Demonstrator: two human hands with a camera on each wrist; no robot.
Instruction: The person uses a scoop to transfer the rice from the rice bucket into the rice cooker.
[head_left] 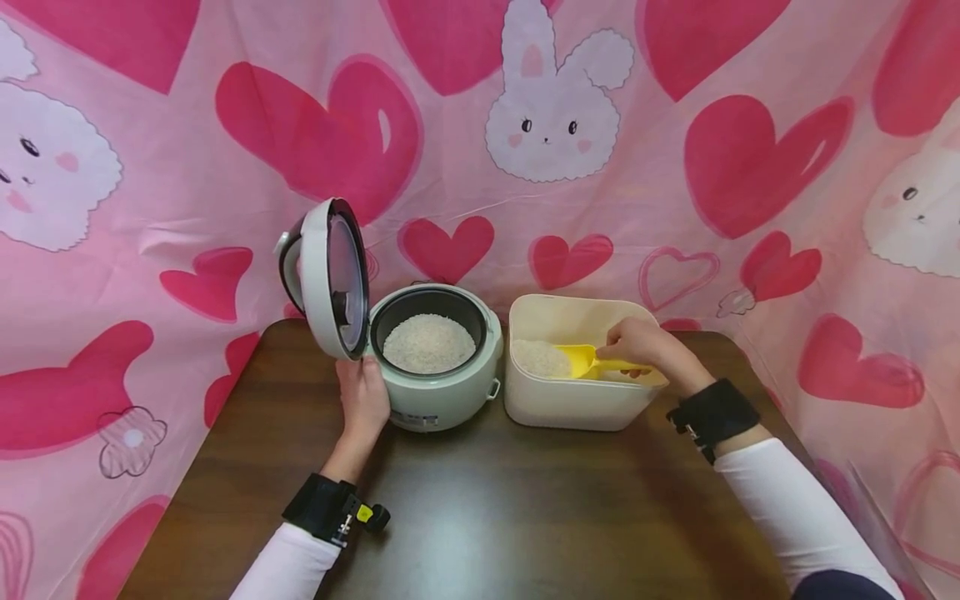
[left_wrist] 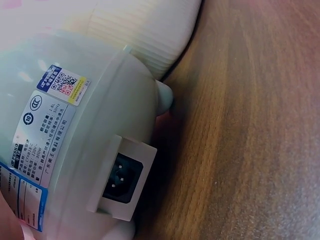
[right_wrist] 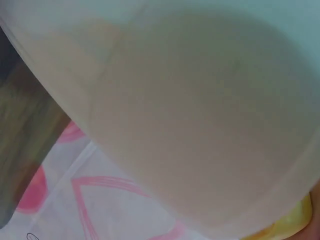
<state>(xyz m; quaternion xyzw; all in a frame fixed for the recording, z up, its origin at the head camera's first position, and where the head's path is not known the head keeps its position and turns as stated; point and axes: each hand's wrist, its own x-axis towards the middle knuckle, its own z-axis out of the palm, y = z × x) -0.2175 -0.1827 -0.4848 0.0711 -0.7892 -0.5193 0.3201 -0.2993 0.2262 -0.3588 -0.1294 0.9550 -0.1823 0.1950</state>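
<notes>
A pale green rice cooker (head_left: 442, 404) stands on the table with its lid (head_left: 318, 283) swung up to the left. White rice (head_left: 429, 343) lies in its dark inner pot (head_left: 474, 312). My left hand (head_left: 365, 398) rests against the cooker's left side, just under the raised lid, its fingertips partly hidden. In the left wrist view the cooker's side (left_wrist: 85, 130) shows labels and a power socket (left_wrist: 122, 177). Over the cream bin (head_left: 566, 404), my right hand (head_left: 641, 342) grips a yellow scoop (head_left: 581, 360) by its handle. The scoop's front meets the rice (head_left: 542, 358) in the bin.
The bin stands close to the cooker's right side. Brown wooden table surface (head_left: 480, 517) lies in front of both. A pink cloth (head_left: 450, 192) with hearts and rabbits hangs right behind the table. The bin's wall (right_wrist: 200, 125) fills most of the right wrist view.
</notes>
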